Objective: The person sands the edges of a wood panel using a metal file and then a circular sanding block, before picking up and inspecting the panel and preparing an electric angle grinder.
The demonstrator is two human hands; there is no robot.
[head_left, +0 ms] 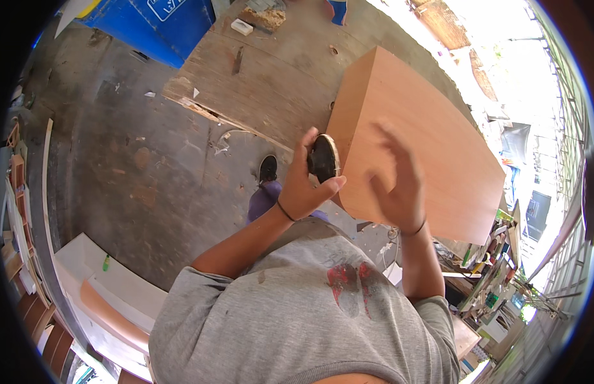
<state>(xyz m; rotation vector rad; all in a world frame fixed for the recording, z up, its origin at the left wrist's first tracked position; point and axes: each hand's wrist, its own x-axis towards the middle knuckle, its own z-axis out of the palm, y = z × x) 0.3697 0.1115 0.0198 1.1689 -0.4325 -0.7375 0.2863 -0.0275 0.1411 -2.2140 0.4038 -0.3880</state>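
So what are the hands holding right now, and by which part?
The left hand grips a dark round disc by its lower rim. The right hand is open and blurred before the wooden panel, holding nothing.

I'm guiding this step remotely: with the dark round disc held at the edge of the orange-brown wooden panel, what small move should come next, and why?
Probably settle the right hand flat on the orange-brown wooden panel to steady it. The left hand grips the dark round disc at the panel's near edge, while the right looks blurred and raised above the face.

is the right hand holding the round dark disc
No, the left hand grips the round dark disc against the edge of the wooden panel; the right hand is open beside it.
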